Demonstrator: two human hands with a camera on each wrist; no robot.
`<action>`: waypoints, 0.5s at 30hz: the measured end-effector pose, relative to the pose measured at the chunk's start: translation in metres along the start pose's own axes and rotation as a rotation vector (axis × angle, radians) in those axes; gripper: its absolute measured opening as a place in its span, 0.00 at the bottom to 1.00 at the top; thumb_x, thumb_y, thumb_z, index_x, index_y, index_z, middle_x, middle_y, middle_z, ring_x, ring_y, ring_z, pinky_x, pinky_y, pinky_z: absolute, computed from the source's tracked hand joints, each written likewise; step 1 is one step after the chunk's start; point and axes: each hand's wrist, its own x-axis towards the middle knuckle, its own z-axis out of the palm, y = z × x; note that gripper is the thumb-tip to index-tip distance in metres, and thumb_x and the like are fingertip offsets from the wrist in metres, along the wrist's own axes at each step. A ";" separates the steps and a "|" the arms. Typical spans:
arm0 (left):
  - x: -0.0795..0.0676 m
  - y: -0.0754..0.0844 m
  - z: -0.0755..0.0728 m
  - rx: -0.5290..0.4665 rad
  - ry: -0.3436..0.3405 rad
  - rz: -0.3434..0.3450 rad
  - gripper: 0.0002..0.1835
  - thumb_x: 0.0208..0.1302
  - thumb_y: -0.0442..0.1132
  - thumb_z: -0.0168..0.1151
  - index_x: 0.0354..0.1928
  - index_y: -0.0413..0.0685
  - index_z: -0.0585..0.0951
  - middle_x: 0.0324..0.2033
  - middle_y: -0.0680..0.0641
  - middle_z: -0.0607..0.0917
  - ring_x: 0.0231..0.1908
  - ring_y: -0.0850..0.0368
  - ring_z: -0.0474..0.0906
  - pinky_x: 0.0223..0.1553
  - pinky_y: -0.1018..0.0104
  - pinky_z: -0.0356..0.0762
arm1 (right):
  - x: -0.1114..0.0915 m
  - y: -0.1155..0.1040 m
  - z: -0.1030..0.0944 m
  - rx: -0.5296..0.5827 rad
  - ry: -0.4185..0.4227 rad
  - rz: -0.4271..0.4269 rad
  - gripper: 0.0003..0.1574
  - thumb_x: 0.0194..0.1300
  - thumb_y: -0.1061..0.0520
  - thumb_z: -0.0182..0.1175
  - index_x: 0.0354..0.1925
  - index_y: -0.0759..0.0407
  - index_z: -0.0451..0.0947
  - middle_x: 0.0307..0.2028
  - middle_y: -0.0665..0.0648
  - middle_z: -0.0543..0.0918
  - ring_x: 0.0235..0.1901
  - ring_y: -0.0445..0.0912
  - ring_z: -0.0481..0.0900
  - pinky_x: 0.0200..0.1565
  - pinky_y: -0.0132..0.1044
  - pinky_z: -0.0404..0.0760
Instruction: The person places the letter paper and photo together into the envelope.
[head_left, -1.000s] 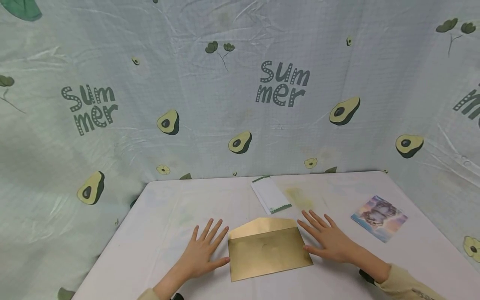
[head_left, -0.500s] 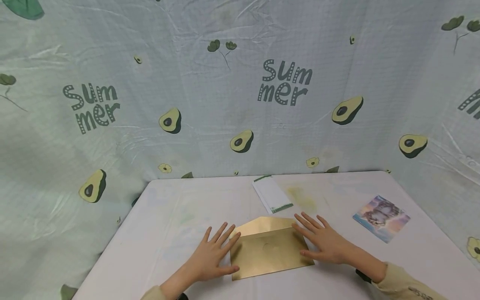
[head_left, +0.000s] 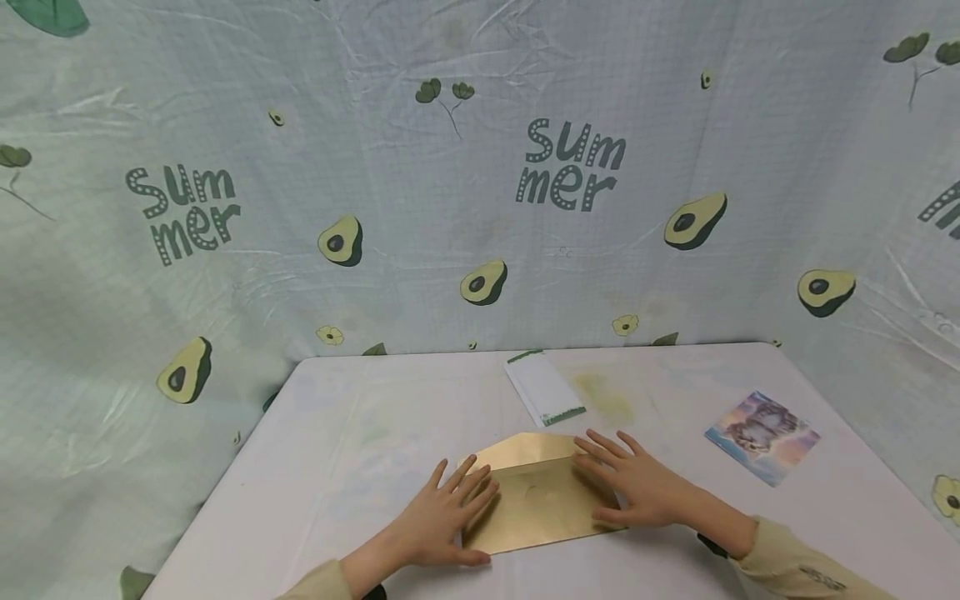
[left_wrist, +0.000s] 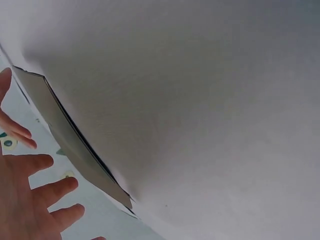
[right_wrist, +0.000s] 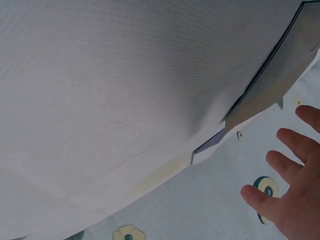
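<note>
A gold envelope (head_left: 538, 504) lies on the table with its flap (head_left: 521, 452) unfolded toward the far side. Over its left end is my left hand (head_left: 442, 521), fingers spread and straight. My right hand (head_left: 641, 487) is above the right end, its fingers also extended and apart. In the left wrist view a gap shows between the left fingers and the envelope (left_wrist: 75, 137). The right wrist view likewise shows the right hand (right_wrist: 300, 185) apart from the envelope (right_wrist: 275, 75). Neither hand holds anything; parts of both short ends are covered in the head view.
Behind the envelope lies a white notepad (head_left: 545, 390) with green printed ends. A colourful square picture card (head_left: 762, 437) is on the right of the table (head_left: 360, 442). A curtain (head_left: 420, 183) printed with avocados hangs behind and at the sides.
Both hands have moved inward, from beside the envelope to over its two ends. The envelope, notepad and picture card stay in place, with a slight shift of the head view.
</note>
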 end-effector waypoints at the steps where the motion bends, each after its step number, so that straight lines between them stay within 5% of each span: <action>1: 0.001 0.000 0.001 0.002 -0.003 0.006 0.46 0.52 0.75 0.39 0.66 0.52 0.58 0.65 0.45 0.62 0.66 0.43 0.54 0.57 0.42 0.59 | 0.001 0.000 0.001 -0.006 0.001 -0.009 0.44 0.54 0.33 0.54 0.62 0.55 0.62 0.64 0.60 0.62 0.62 0.58 0.60 0.53 0.58 0.57; 15: 0.013 -0.005 0.008 -0.032 -0.093 -0.008 0.42 0.53 0.73 0.39 0.66 0.58 0.58 0.65 0.44 0.62 0.67 0.44 0.51 0.58 0.41 0.57 | 0.012 0.004 0.006 0.014 -0.172 -0.008 0.46 0.55 0.28 0.48 0.63 0.54 0.61 0.64 0.61 0.61 0.64 0.58 0.57 0.56 0.61 0.58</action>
